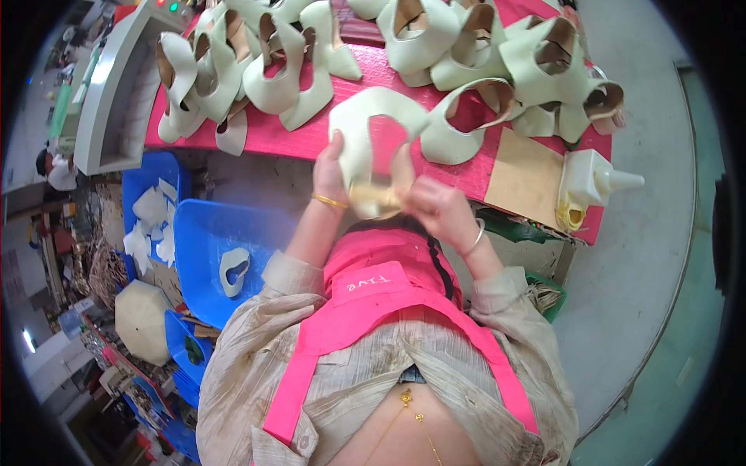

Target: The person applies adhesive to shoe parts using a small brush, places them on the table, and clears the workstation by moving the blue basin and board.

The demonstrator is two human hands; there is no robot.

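My left hand (pixel 330 172) grips the side of a pale green shoe upper (pixel 353 132), raised in front of my apron at the near edge of the pink table. My right hand (pixel 439 208) is closed on a pale yellow brush (pixel 373 194), smeared by motion, against the upper's lower end. The brush's tip is too blurred to make out. More shoe uppers (pixel 280 81) of the same pale green stand in clusters along the table, one of them (pixel 458 140) just beyond my right hand.
The pink table (pixel 303 140) carries a tan board (pixel 524 175) and a white squeeze bottle (pixel 594 182) at its right end. Left of me, a blue bin (pixel 206 233) holds one upper (pixel 234 272); another blue bin (pixel 155 167) holds white scraps. A grey machine housing (pixel 116 101) stands far left.
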